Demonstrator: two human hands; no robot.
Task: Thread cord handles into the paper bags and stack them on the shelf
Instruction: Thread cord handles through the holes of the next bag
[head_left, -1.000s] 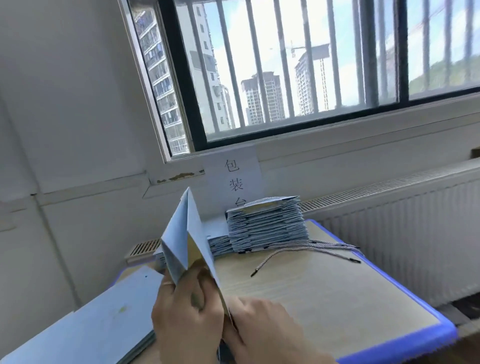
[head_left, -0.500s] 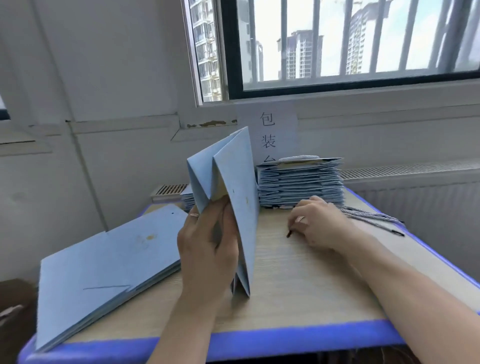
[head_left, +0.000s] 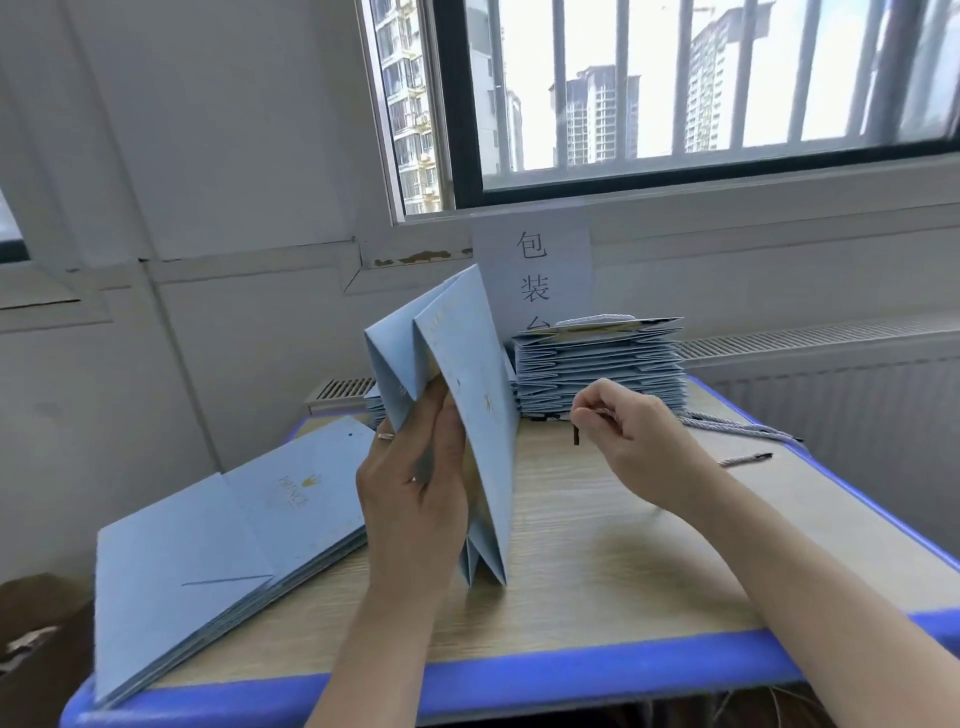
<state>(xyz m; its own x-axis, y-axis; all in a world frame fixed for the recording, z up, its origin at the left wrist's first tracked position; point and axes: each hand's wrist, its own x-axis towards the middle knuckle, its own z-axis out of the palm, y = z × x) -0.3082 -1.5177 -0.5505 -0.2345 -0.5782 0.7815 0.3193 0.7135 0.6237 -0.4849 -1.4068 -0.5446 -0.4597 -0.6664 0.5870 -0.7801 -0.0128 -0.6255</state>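
Our left hand (head_left: 415, 483) grips the paper bag (head_left: 467, 374) upright on the table (head_left: 597, 545), panels spread for threading. Just right of the bag, our right hand (head_left: 628, 436) pinches a cord (head_left: 575, 436) near its dark tip, likely to aim it.

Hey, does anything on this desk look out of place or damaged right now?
The pile of flat bags hangs well past the table's left edge, fanned and skewed. Paint is chipped on the ledge under the window. Nothing else stands out.
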